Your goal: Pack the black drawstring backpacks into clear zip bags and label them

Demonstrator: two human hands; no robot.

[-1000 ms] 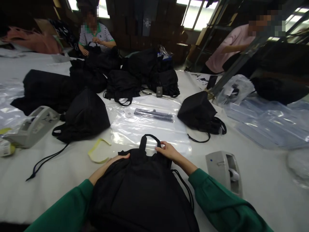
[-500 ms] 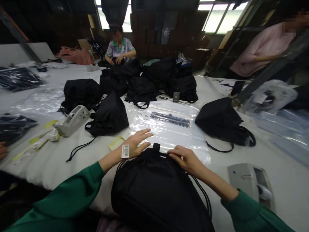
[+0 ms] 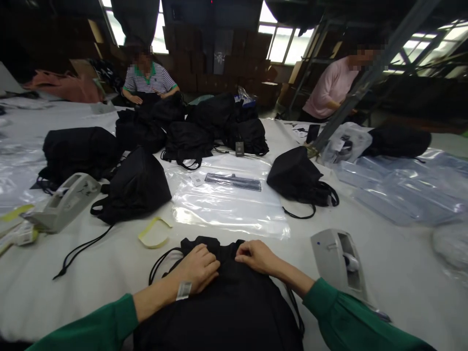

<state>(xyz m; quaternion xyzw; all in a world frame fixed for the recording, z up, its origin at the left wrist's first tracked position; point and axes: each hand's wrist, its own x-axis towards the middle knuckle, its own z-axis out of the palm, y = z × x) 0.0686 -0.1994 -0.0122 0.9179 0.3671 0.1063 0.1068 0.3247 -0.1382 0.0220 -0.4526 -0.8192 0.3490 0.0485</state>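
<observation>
A black drawstring backpack (image 3: 223, 307) lies on the white table right in front of me. My left hand (image 3: 199, 268) is curled on its top edge, fingers gripping the fabric. A barcode sticker (image 3: 184, 290) is stuck to that wrist. Close beside it, my right hand (image 3: 256, 256) pinches the same top edge. Both arms wear green sleeves. A black cord (image 3: 161, 263) loops out from the bag's left side.
Clear plastic bags (image 3: 230, 204) lie just beyond the backpack. Tape dispensers stand at right (image 3: 338, 263) and left (image 3: 64, 202). Several black bags (image 3: 135, 187) cover the table's middle and far side. A yellow strip (image 3: 155, 234) lies near my left hand. Two people work at the far edge.
My left hand came back from reaching over the plastic and closed on the bag's top edge. The bag's top loop is no longer in sight. The camera view shifted.
</observation>
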